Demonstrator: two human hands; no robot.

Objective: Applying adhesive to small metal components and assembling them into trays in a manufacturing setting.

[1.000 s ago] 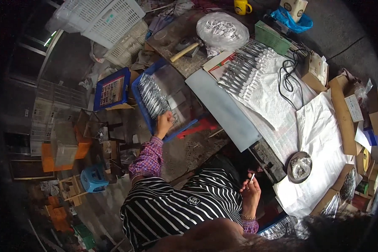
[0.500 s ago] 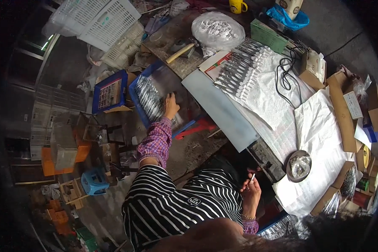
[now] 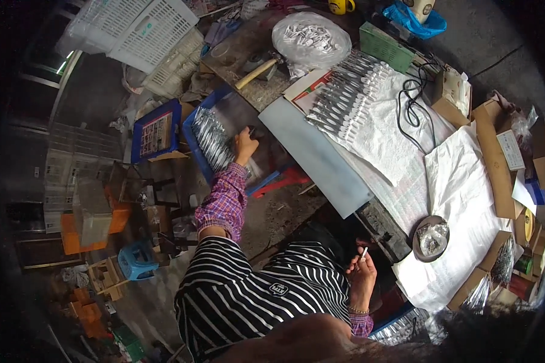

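Note:
My left hand is over a blue tray at the left of the bench, beside a pile of slim shiny metal pieces. Its thumb and fingers come together around something small and dark that I cannot make out. Close to my body, below the bench edge, my right hand is closed. A short white stick-like piece stands up between its fingers. On the bench lie overlapping rows of flat metal handles with white ends.
A grey-white board lies along the bench's near edge. Behind are a clear bag of white pieces, a wooden-handled hammer and a green metal box. Black cable, a round dish and cardboard boxes stand right.
My left hand has lifted slightly away over the tray, its fingers now bunched around something dark. My right hand stays nearly still with the white piece.

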